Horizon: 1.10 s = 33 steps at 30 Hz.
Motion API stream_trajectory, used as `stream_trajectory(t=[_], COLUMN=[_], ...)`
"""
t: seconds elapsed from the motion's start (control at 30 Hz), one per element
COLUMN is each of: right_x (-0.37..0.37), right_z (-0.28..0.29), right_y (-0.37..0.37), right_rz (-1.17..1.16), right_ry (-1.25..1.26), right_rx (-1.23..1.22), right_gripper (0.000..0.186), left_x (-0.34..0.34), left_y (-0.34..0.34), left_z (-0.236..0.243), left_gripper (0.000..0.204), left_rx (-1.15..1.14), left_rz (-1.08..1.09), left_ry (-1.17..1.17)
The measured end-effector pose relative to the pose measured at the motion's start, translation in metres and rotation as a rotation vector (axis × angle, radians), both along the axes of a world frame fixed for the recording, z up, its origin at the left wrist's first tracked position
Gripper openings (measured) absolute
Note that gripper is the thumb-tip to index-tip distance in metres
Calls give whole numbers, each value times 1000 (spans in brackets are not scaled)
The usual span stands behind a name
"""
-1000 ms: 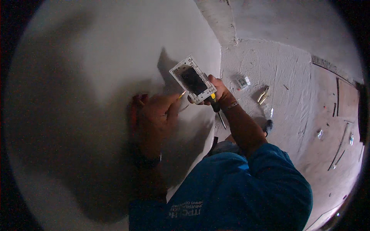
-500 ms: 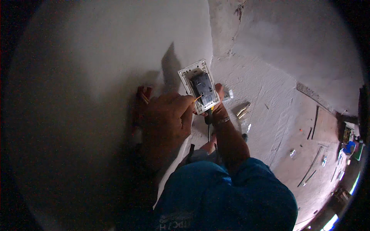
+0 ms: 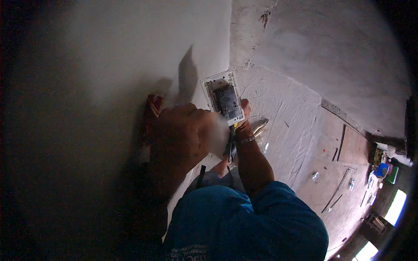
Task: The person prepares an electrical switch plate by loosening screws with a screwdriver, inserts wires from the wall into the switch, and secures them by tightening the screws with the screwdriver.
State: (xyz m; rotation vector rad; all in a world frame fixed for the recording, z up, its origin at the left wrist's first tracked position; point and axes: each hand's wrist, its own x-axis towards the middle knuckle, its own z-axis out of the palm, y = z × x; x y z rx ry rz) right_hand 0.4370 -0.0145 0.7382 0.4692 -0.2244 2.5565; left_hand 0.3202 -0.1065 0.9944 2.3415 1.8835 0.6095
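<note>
My right hand [image 3: 244,114] is closed round a white wall-plate fitting with a dark back [image 3: 224,98], together with a yellow and black screwdriver [image 3: 232,134] whose shaft points down. Just left of the fitting, my left hand [image 3: 183,132] is closed in a pinch on a thin yellow wire reaching the fitting's back; the fingertips are blurred and partly hide it. A red wall box with wires [image 3: 153,104] shows behind my left hand in the white wall [image 3: 100,65].
Pliers [image 3: 260,127] lie on the rough plastered floor [image 3: 278,100] beside a bare foot. Farther right are a board [image 3: 352,148], long dark strips [image 3: 335,191], small packets [image 3: 315,176], a blue item [image 3: 382,169] among clutter, and bright openings [image 3: 396,206].
My left hand has moved right to the back of the fitting, which sits more upright and slightly lower. The view has shifted, showing more of the room at right.
</note>
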Motion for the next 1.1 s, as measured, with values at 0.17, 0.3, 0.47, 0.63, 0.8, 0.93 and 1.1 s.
stream_trajectory(t=[0.17, 0.3, 0.47, 0.63, 0.8, 0.93, 1.1], right_x=[7, 24, 26, 28, 27, 28, 27], right_z=[-1, -29, 20, 41, 55, 50, 56], right_y=[5, 14, 7, 9, 11, 10, 14], right_rz=[-27, -102, -100, -111, -114, -168, -135], right_ry=[-87, -297, -498, -580, -598, -635, -591], right_rx=[99, 274, 247, 372, 418, 413, 495], right_gripper=[85, 84, 83, 87, 86, 86, 88], left_x=[8, 16, 17, 20, 21, 23, 23], left_y=[2, 6, 10, 13, 17, 20, 18], left_z=[-8, -9, -17, -16, -16, -16, -16], left_gripper=[6, 6, 5, 6, 4, 4, 4], left_rx=[17, -20, 37, 31, 48, 11, -8], left_rz=[42, 49, 77, 92, 68, 68, 111], left_ry=[-22, 3, -9, -10, -12, 76, 67])
